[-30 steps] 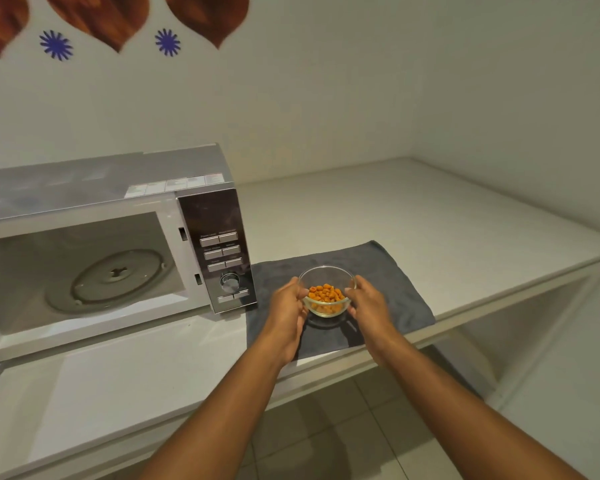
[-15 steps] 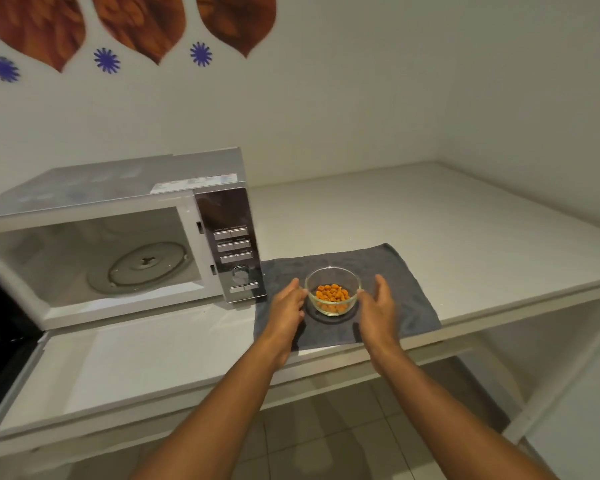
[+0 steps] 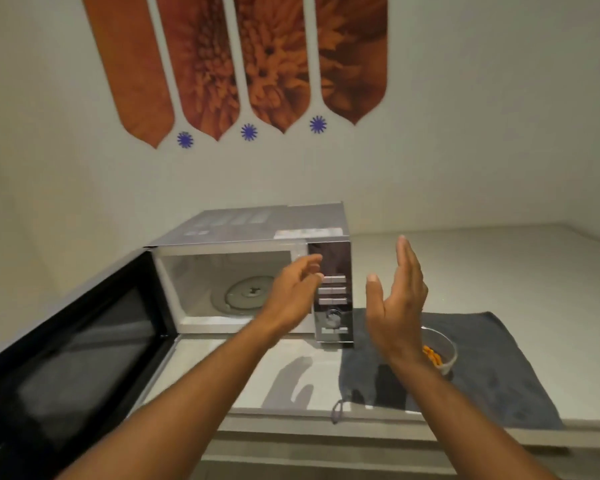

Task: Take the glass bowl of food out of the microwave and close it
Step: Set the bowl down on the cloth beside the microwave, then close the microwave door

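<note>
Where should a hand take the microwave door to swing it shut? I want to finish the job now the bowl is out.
Judging by its pose, take the microwave door at its free near edge, coming from its outer left side. It hinges at the cavity's left and stands swung wide toward the camera. The left hand, open and empty, is nearer.

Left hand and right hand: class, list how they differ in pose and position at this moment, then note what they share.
The left hand is loosely curled, in front of the open microwave; the right hand is flat, fingers pointing up, in front of the grey cloth.
The left hand hides part of the microwave's control panel; the right hand hides part of the glass bowl.
Both are raised and hold nothing.
</note>
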Demonstrator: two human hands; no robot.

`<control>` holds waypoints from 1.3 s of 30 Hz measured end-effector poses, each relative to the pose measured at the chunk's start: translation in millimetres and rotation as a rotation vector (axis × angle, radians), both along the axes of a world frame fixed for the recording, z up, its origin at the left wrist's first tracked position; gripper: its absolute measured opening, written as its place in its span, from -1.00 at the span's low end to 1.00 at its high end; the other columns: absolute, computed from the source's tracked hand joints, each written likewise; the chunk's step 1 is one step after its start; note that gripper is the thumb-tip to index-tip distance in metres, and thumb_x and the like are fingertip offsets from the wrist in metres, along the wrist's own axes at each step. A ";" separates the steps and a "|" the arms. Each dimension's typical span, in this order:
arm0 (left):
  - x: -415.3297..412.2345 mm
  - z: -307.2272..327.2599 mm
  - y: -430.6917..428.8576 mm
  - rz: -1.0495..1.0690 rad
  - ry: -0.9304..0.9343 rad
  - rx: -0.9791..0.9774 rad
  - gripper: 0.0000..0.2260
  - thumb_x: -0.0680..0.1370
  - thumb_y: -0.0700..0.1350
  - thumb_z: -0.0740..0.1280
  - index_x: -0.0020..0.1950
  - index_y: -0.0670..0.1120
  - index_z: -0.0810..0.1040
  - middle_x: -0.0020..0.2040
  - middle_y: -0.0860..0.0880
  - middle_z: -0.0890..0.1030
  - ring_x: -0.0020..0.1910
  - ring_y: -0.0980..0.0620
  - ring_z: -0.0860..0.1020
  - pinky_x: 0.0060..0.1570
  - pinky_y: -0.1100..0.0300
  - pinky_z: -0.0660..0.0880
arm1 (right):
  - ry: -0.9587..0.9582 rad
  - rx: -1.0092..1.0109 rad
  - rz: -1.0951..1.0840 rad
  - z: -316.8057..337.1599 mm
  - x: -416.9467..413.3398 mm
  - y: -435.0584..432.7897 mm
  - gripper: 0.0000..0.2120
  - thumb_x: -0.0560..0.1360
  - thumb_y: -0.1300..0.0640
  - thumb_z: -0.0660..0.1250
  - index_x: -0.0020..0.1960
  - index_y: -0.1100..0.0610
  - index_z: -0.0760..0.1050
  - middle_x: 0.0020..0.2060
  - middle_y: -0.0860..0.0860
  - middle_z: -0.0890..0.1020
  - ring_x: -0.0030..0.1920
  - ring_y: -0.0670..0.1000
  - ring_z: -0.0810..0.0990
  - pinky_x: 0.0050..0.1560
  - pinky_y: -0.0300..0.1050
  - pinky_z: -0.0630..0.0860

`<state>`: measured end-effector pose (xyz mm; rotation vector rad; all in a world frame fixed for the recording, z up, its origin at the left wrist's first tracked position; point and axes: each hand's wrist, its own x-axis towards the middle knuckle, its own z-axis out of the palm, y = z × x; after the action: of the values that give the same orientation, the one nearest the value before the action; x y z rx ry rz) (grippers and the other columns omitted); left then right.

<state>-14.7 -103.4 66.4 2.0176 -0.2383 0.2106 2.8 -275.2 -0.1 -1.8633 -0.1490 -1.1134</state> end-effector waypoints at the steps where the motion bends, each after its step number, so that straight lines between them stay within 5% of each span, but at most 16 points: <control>1: -0.6 12.3 14.1 0.033 -0.022 0.033 -0.61 0.68 -0.13 0.25 0.52 0.00 0.48 0.43 -0.04 0.57 0.36 0.02 0.54 0.18 0.23 0.45 | 0.004 -0.062 0.004 8.0 5.5 7.6 -0.34 0.63 -0.04 0.15 0.68 0.08 0.08 0.66 0.04 0.23 0.65 -0.03 0.16 0.58 -0.24 0.00; 8: -18.5 71.6 127.9 0.372 -0.014 0.435 -0.51 0.65 -0.09 0.28 0.59 -0.11 0.39 0.52 -0.18 0.50 0.47 -0.17 0.49 0.47 -0.07 0.42 | 0.118 -0.504 0.008 40.1 49.7 53.2 -0.33 0.64 -0.07 0.14 0.67 0.16 0.11 0.67 0.12 0.22 0.66 0.13 0.18 0.64 0.07 0.04; 13: -39.7 94.8 198.6 0.489 0.118 0.722 -0.69 0.58 -0.01 0.26 0.28 -0.06 0.59 0.24 -0.15 0.66 0.13 -0.16 0.62 0.18 -0.06 0.59 | 0.176 -0.696 -0.061 44.3 67.1 72.1 -0.33 0.64 -0.07 0.21 0.64 0.22 0.15 0.62 0.20 0.29 0.63 0.20 0.24 0.66 0.15 0.09; 18: -48.2 100.9 256.6 0.575 0.308 0.873 -0.56 0.63 0.02 0.26 0.41 -0.21 0.52 0.34 -0.20 0.61 0.28 -0.20 0.59 0.20 0.02 0.50 | 0.228 -0.817 -0.164 41.2 69.9 81.8 -0.41 0.63 -0.16 0.16 0.51 0.21 0.32 0.45 0.20 0.48 0.50 0.22 0.40 0.61 0.22 0.20; 21: -51.9 94.5 278.2 0.579 0.346 0.923 -0.76 0.64 -0.02 0.25 0.03 -0.17 0.57 0.14 -0.18 0.66 0.08 -0.16 0.62 0.03 0.05 0.51 | 0.230 -0.818 -0.170 41.3 69.9 84.8 -0.44 0.63 -0.14 0.18 0.49 0.20 0.35 0.42 0.19 0.51 0.46 0.22 0.43 0.60 0.21 0.21; 23: -50.9 91.9 284.9 0.581 0.317 0.891 -0.72 0.64 -0.06 0.25 -0.25 -0.11 0.42 -0.18 -0.09 0.59 -0.20 -0.07 0.53 -0.18 0.09 0.41 | 0.238 -0.825 -0.172 42.5 69.9 84.3 -0.45 0.64 -0.13 0.17 0.49 0.20 0.36 0.42 0.18 0.52 0.47 0.21 0.44 0.61 0.20 0.21; 25: -51.4 93.2 284.6 0.588 0.304 0.856 -0.67 0.62 -0.11 0.26 -0.33 -0.12 0.34 -0.34 -0.04 0.44 -0.35 -0.02 0.41 -0.31 0.11 0.30 | 0.249 -0.841 -0.169 42.6 69.7 82.9 -0.45 0.65 -0.13 0.15 0.51 0.19 0.35 0.43 0.18 0.51 0.48 0.21 0.43 0.61 0.19 0.21; 28: -55.8 97.8 277.7 0.576 0.310 0.827 -0.73 0.61 -0.18 0.24 -0.21 -0.34 0.44 -0.33 -0.19 0.47 -0.32 -0.11 0.50 -0.29 0.05 0.41 | 0.254 -0.860 -0.153 44.0 70.4 79.5 -0.47 0.65 -0.12 0.14 0.49 0.18 0.36 0.42 0.17 0.53 0.45 0.21 0.46 0.58 0.20 0.27; 33: -55.7 96.3 263.9 0.522 0.280 0.853 -0.79 0.60 -0.19 0.19 0.00 -0.25 0.60 0.03 -0.18 0.68 0.01 -0.16 0.63 0.09 -0.04 0.60 | 0.255 -0.873 -0.144 47.7 69.6 75.2 -0.49 0.66 -0.11 0.15 0.48 0.17 0.40 0.41 0.15 0.56 0.41 0.19 0.50 0.53 0.18 0.35; 37: -49.5 89.1 248.3 0.485 0.197 0.894 -0.82 0.56 -0.20 0.18 -0.09 -0.22 0.55 -0.20 -0.12 0.58 -0.27 -0.01 0.49 -0.31 0.10 0.41 | 0.245 -0.896 -0.126 51.1 68.7 71.9 -0.50 0.66 -0.12 0.12 0.46 0.17 0.42 0.37 0.13 0.58 0.36 0.16 0.52 0.48 0.15 0.38; 39: -46.1 83.7 240.5 0.461 0.149 0.916 -0.80 0.59 -0.16 0.17 -0.11 -0.15 0.56 -0.17 -0.12 0.57 -0.25 -0.02 0.50 -0.32 0.12 0.38 | 0.246 -0.894 -0.111 52.6 68.9 70.4 -0.50 0.66 -0.12 0.11 0.44 0.16 0.44 0.35 0.13 0.60 0.34 0.16 0.54 0.44 0.15 0.41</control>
<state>-60.8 137.2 150.1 2.9698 0.2938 0.2649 71.8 -204.9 52.5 -2.8102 -0.4631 -0.9430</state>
